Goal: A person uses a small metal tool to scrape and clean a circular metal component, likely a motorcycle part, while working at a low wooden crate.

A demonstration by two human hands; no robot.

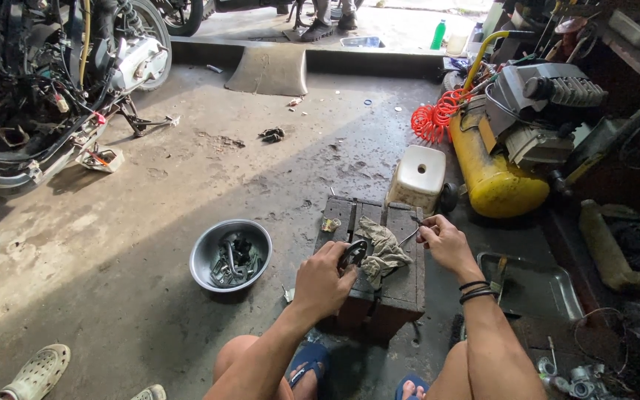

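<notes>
My left hand (324, 280) grips a small dark round metal part (352, 254) over a low dark wooden block (401, 285). My right hand (444, 241) pinches a thin metal tool (411, 235) whose tip points toward the part. A dirty grey rag (384, 248) lies on the block between the two hands. My knees and blue sandals (309, 364) show at the bottom edge.
A grey metal bowl (201, 255) with several metal parts stands left of the block. Behind it are a white plastic stool (418, 175) and a yellow air compressor (494, 174) with a red coiled hose. A stripped motorcycle (46, 81) fills the far left. A metal tray (538, 285) lies at right.
</notes>
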